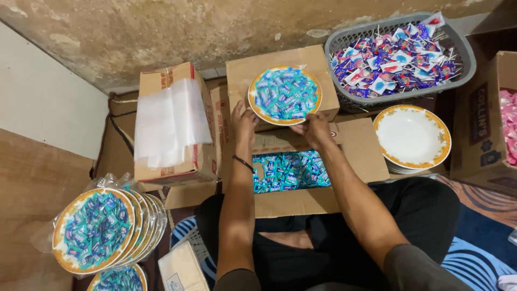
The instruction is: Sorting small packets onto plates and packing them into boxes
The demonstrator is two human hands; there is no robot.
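Observation:
A round plate [285, 95] with a gold rim, heaped with small blue wrapped candies, rests on a closed cardboard box [318, 60] in front of me. My left hand [244, 121] grips its near left edge. My right hand [313, 127] holds its near right edge. Below my hands lies an open cardboard box [371, 156] full of the same blue candies [288, 171].
A grey basket [463, 59] of wrapped lollipops stands at the back right. A stack of bare white plates [412, 136] lies beside it. Bagged candy-filled plates [97, 229] lean at the left. Clear plastic bags [169, 121] lie on another box. A box of pink sweets [509, 126] sits far right.

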